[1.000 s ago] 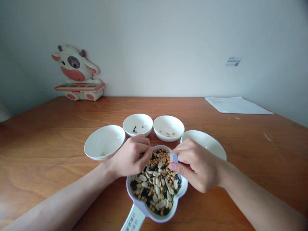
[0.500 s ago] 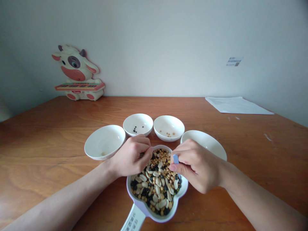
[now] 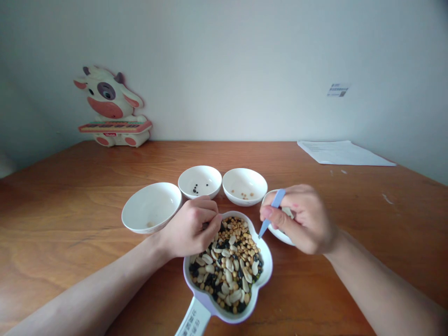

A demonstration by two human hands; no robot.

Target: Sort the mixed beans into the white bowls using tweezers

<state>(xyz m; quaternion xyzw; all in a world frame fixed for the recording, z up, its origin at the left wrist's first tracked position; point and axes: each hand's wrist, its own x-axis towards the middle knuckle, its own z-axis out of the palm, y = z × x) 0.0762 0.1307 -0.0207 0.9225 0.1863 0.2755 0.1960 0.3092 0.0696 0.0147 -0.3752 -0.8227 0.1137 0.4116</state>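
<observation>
Wooden table (image 3: 70,233) runs wide, with a cow toy (image 3: 111,108) far left against the wall. Four white bowls sit in an arc; the left bowl (image 3: 151,206) lies just beside the left hand (image 3: 191,228), whose fingers are curled together at the far rim of the pan (image 3: 227,266) of mixed beans and nuts. To the right, the right hand (image 3: 301,217) pinches blue tweezers (image 3: 271,214) over the rightmost bowl (image 3: 280,233), tips pointing down toward the pan. Paper (image 3: 345,153) lies far right.
</observation>
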